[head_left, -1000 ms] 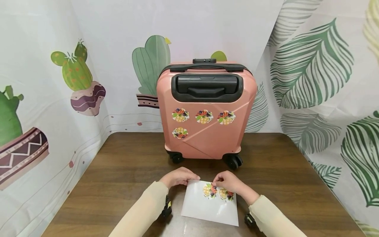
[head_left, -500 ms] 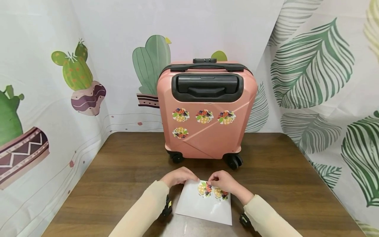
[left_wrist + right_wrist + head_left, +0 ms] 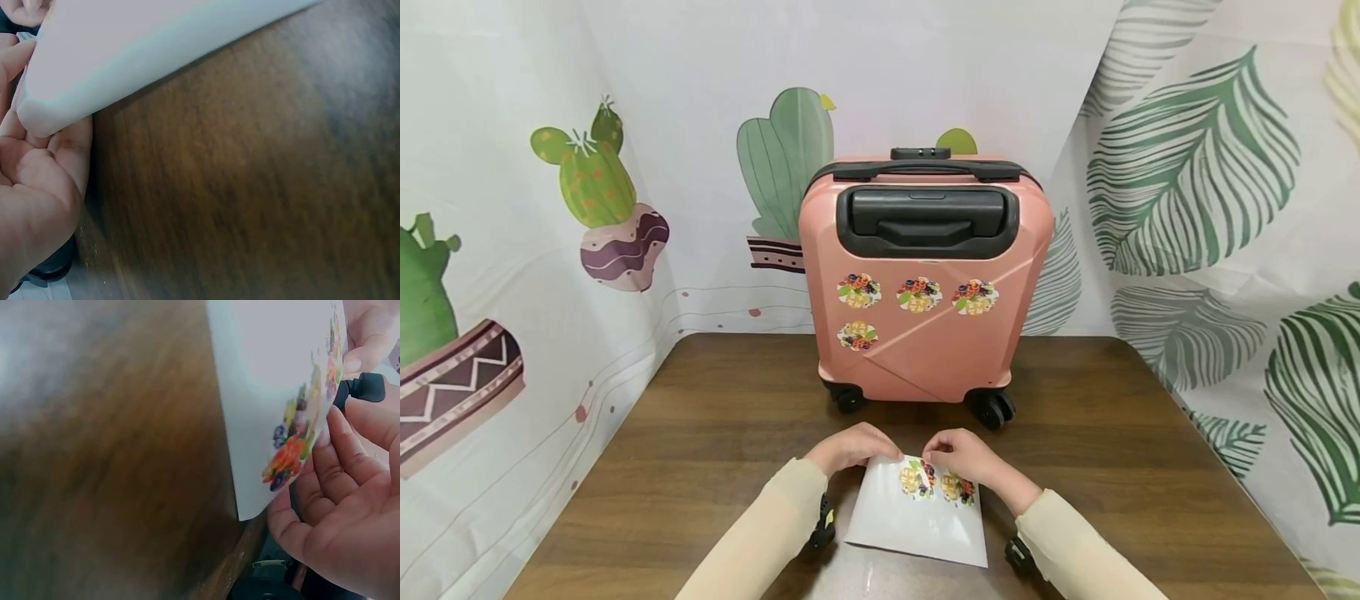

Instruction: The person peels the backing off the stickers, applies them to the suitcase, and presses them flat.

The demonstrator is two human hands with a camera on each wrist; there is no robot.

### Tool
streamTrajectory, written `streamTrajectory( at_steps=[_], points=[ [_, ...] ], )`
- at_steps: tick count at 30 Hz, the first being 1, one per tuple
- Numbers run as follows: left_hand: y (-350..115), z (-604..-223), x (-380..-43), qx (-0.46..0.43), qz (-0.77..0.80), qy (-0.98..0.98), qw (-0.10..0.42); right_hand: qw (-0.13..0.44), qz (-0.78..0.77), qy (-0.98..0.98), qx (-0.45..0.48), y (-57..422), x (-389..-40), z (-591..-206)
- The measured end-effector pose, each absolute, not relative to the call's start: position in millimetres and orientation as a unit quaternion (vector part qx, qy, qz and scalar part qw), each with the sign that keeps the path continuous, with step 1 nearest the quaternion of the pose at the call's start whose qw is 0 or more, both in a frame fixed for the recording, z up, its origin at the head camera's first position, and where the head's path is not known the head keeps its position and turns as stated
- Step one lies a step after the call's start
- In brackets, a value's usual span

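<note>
A white sticker sheet [image 3: 917, 525] is raised at its far edge above the table, in front of the suitcase. Two round fruit-print stickers, a left one [image 3: 917, 480] and a right one [image 3: 958, 489], show near that edge. My left hand [image 3: 855, 448] pinches the sheet's far left corner; in the left wrist view its fingers lie beneath the paper. Thumb and forefinger of my right hand [image 3: 961, 457] pinch the far edge by the left sticker. The right wrist view shows the other fingers [image 3: 334, 481] curled behind the sheet. Whether a sticker edge is lifted, I cannot tell.
A pink suitcase [image 3: 925, 350] stands upright on the brown wooden table [image 3: 730, 417], beyond both hands. Several fruit stickers are on its front: a row of three and one [image 3: 857, 336] below at the left. Patterned cloth [image 3: 700, 167] hangs behind the table.
The sheet and my right hand have shifted a little to the left, mostly in the first half second. My left hand has stayed nearly still. The suitcase is unmoved.
</note>
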State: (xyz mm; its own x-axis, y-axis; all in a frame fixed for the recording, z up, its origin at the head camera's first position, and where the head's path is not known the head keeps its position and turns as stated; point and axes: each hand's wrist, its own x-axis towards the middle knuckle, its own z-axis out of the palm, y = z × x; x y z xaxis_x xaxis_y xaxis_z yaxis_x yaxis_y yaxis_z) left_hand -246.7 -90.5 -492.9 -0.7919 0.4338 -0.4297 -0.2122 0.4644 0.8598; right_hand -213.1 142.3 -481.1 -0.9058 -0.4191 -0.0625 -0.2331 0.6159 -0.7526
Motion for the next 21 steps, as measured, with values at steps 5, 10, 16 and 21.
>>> streamTrajectory(
  at_steps=[5, 10, 16, 21],
  points=[
    [-90.5, -492.7, -245.8, 0.065, 0.519, 0.793, 0.312, 0.116, -0.41, 0.876, -0.226, 141.2, -216.7, -485.2],
    [-90.3, -495.3, -246.7, 0.061, 0.522, 0.793, 0.309, 0.116, -0.424, 0.862, -0.254, 136.5, -217.7, -489.9],
    [-91.4, -494.1, -245.8, 0.062, 0.524, 0.791, 0.31, 0.106, -0.426, 0.861, -0.257, 130.7, -217.8, -490.0],
    [-91.7, -492.0, -245.0, 0.066, 0.528, 0.787, 0.313, 0.115, -0.425, 0.862, -0.25, 127.1, -218.4, -489.0]
  ],
)
